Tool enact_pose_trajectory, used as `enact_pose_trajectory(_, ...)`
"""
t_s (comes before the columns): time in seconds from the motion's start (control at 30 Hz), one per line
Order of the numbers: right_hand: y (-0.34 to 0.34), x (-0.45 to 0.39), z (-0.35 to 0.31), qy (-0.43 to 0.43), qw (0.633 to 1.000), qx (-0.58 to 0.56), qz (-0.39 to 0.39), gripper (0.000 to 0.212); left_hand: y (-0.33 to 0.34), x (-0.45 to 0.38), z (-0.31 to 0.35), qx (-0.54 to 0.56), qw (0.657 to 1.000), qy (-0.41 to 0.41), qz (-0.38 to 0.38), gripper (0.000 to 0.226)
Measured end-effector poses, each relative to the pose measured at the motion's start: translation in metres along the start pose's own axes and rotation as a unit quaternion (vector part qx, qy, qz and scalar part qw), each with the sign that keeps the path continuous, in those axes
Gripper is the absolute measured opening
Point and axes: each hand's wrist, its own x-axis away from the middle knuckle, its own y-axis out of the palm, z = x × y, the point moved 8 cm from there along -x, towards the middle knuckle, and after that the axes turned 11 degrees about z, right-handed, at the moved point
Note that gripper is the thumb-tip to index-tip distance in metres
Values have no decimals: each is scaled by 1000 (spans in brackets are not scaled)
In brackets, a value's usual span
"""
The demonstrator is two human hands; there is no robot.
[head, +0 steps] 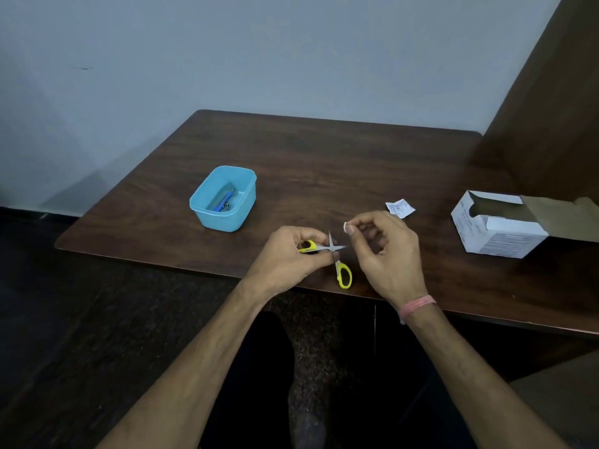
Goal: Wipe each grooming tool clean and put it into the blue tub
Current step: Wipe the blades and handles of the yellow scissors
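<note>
Small scissors with yellow handles point(343, 274) are spread wide above the table's near edge. My left hand point(288, 259) grips them by one yellow handle, near the pivot; the other handle hangs down free. My right hand point(385, 254) pinches a small white wipe point(345, 227) between thumb and forefinger, just above and to the right of the blades, apart from them. The blue tub point(223, 199) stands to the left on the table and holds small tools, one with a blue handle.
A torn white wipe wrapper point(400, 208) lies beyond my right hand. An opened white cardboard box point(499, 228) sits at the right on the dark wooden table point(324, 157). A brown panel rises at the far right, a pale wall behind.
</note>
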Motion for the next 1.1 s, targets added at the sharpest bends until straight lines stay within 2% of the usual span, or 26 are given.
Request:
enact_pose_trajectory(0.1,-3,3,-8,-32,999,38,11,8,-2,0,0,-4,999,-2,46,22)
enact_pose_trajectory(0.27,3,10,-22,-90,994,57,-11,11,-3,2,2,0,997,-9,72,27)
enact_pose_trajectory(0.43,17,14,-23,-59,994,83,-37,16,-6,2,0,-7,996,2,94,10)
enact_pose_trajectory(0.5,18,12,-20,-53,993,94,-41,18,-7,2,-1,-4,995,9,101,13)
enact_pose_trajectory(0.6,9,5,-9,-12,994,108,-6,16,-7,2,-2,-5,995,10,99,20)
enact_pose_trajectory(0.73,15,10,-10,-26,992,119,-31,19,-5,-1,-2,-10,995,21,99,21)
enact_pose_trajectory(0.87,-3,5,11,90,992,63,53,20,-9,0,-4,-26,993,2,112,20)
enact_pose_trajectory(0.97,1,9,3,109,993,-38,17,21,-9,1,-3,-17,992,4,121,22)
enact_pose_trajectory(1.1,4,9,-2,118,991,-66,-6,19,-7,2,-3,10,997,-18,80,26)
